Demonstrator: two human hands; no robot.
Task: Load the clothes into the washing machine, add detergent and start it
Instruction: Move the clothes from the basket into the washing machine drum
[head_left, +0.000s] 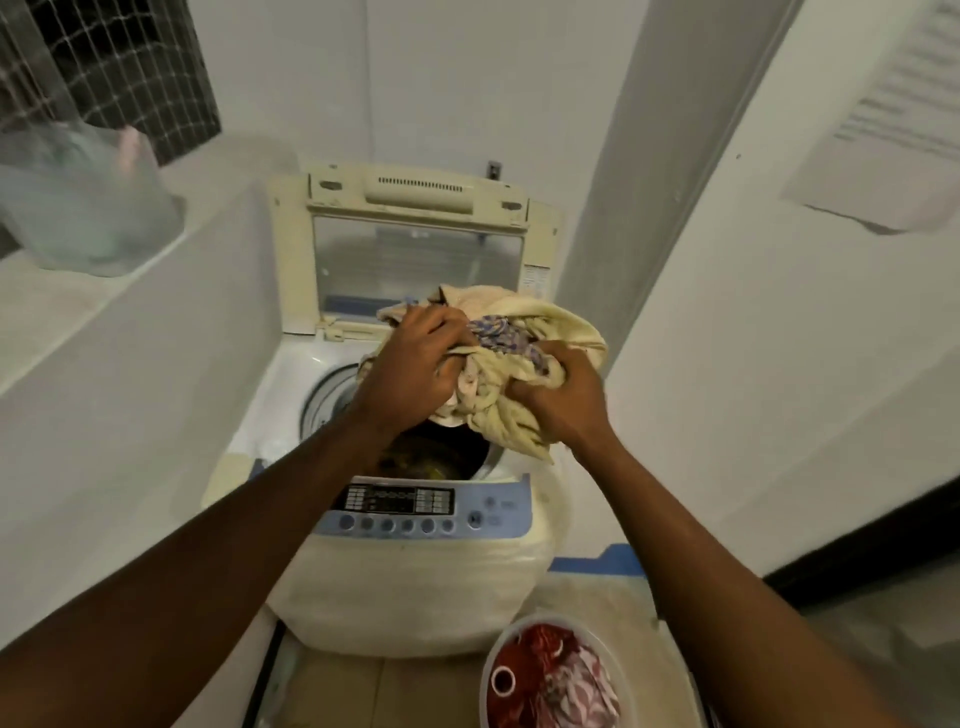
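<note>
A cream top-loading washing machine (415, 587) stands in front of me with its lid (415, 260) raised upright at the back. Both hands hold a bundle of pale yellow and blue-patterned clothes (524, 338) above the open drum (431, 452). My left hand (410, 364) grips the bundle's left side and my right hand (561, 400) grips its lower right. Dark laundry shows inside the drum. The control panel (415, 512) with a row of blue buttons faces me.
A white basket (488, 670) with red and patterned clothes sits on the floor at the lower right. A low white wall (135, 374) runs along the left, carrying a clear plastic container (83, 192). A grey column (639, 171) and a white wall close the right.
</note>
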